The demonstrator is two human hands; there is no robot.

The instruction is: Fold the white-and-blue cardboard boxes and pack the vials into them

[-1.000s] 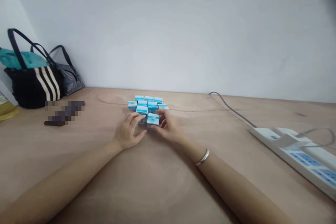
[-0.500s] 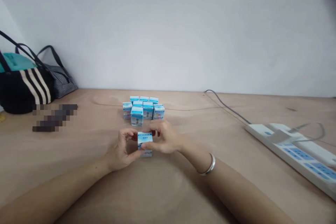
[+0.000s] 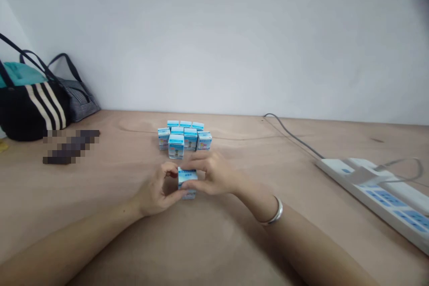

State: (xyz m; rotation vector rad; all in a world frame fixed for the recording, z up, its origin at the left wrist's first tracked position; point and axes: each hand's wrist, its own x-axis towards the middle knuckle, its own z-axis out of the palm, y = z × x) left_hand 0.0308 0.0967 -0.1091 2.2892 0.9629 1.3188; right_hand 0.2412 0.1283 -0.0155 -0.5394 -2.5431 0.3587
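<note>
A small blue-and-white box (image 3: 187,182) sits between both my hands, low over the wooden table (image 3: 214,237). My left hand (image 3: 157,190) grips its left side with curled fingers. My right hand (image 3: 214,176), with a silver bracelet on the wrist, holds its top and right side. Just beyond them stands a cluster of several matching boxes (image 3: 184,136), apart from my hands.
A white power strip (image 3: 378,190) with a grey cable lies at the right. A black striped bag (image 3: 31,107) and a grey striped bag (image 3: 78,96) stand at the far left against the wall. A dark blurred object (image 3: 69,147) lies near them.
Both hands took one box from the front of the cluster and drew it toward me. In the last half second they barely moved; the right fingers shifted over the box's top.
</note>
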